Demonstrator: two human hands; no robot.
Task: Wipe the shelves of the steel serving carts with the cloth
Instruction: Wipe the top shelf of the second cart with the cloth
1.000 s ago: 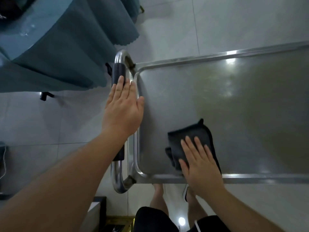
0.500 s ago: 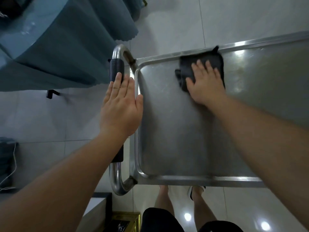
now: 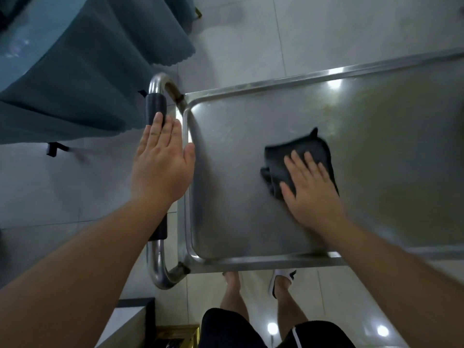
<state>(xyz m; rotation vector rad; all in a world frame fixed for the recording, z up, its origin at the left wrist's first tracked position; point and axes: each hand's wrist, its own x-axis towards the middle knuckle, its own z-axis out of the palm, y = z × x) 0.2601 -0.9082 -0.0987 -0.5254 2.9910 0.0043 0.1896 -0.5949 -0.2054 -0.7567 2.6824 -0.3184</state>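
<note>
The steel cart's top shelf (image 3: pixel 226 197) fills the middle and right of the view. A dark folded cloth (image 3: pixel 296 156) lies on it, a little left of centre. My right hand (image 3: pixel 311 187) presses flat on the cloth's near half, fingers spread. My left hand (image 3: pixel 162 162) rests flat on the cart's handle (image 3: pixel 155 106), a steel tube with a black grip, at the shelf's left end; its fingers are straight and together, not curled round the tube.
A table draped in a blue cloth (image 3: pixel 75 66) stands at the upper left, close to the handle. Pale floor tiles (image 3: pixel 251 33) surround the cart. My legs and feet (image 3: pixel 233 292) are below the shelf's near rim. A dark box edge (image 3: pixel 140 320) shows at the bottom left.
My right hand has dragged the cloth from the shelf's far rim back toward the middle, after pushing it away from the near rim. My left hand has stayed on the handle.
</note>
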